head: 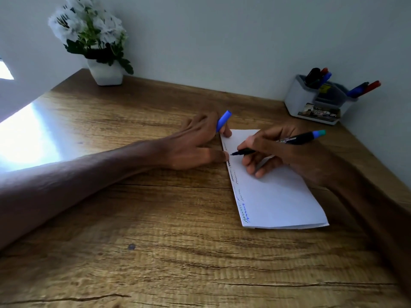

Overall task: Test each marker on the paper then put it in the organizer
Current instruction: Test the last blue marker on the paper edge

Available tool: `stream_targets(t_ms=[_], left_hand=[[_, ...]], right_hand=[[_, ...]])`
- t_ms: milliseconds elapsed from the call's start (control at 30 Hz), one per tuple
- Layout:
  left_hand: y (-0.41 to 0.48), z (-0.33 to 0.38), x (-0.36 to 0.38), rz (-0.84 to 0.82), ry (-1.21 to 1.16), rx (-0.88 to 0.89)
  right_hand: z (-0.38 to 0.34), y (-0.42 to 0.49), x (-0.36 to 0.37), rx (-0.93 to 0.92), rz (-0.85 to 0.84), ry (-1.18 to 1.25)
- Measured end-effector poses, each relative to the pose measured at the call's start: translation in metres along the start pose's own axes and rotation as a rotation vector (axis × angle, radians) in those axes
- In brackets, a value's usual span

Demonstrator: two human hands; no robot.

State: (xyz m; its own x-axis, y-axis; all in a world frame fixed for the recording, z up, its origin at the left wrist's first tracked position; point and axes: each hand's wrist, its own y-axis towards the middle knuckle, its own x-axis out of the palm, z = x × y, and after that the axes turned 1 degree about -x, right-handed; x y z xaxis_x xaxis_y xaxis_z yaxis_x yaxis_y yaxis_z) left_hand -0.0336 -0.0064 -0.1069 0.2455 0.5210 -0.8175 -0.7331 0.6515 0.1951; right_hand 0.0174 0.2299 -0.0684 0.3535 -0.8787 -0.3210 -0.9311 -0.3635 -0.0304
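A folded white paper (273, 196) lies on the wooden desk with several scribbled test marks down its left edge. My right hand (278, 152) grips a black marker (298, 138) with a blue-green end, its tip touching the paper near the left edge. My left hand (195, 143) rests at the paper's left edge, its fingertips on the paper, and holds a blue cap (223, 120) between its fingers. A white and grey organizer (300, 101) stands at the back right by the wall and holds several markers.
A white pot of white flowers (104, 72) stands at the back left of the wooden desk (155, 241). The wall runs along the back and right sides. Bright light glares on the desk's left part.
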Motion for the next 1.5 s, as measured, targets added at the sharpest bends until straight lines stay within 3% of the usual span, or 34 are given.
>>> stream_targets(t_ms=[433,1100,1500], left_hand=[[0.001,0.002,-0.001,-0.032,-0.003,-0.021],[0.002,0.004,-0.002,-0.035,0.014,-0.034],[0.002,0.003,-0.001,-0.045,0.048,-0.031]], right_hand=[[0.015,0.007,0.013,-0.202,0.045,-0.083],[0.017,0.008,0.012,-0.228,0.053,-0.21],[0.018,0.01,0.013,-0.225,0.072,-0.158]])
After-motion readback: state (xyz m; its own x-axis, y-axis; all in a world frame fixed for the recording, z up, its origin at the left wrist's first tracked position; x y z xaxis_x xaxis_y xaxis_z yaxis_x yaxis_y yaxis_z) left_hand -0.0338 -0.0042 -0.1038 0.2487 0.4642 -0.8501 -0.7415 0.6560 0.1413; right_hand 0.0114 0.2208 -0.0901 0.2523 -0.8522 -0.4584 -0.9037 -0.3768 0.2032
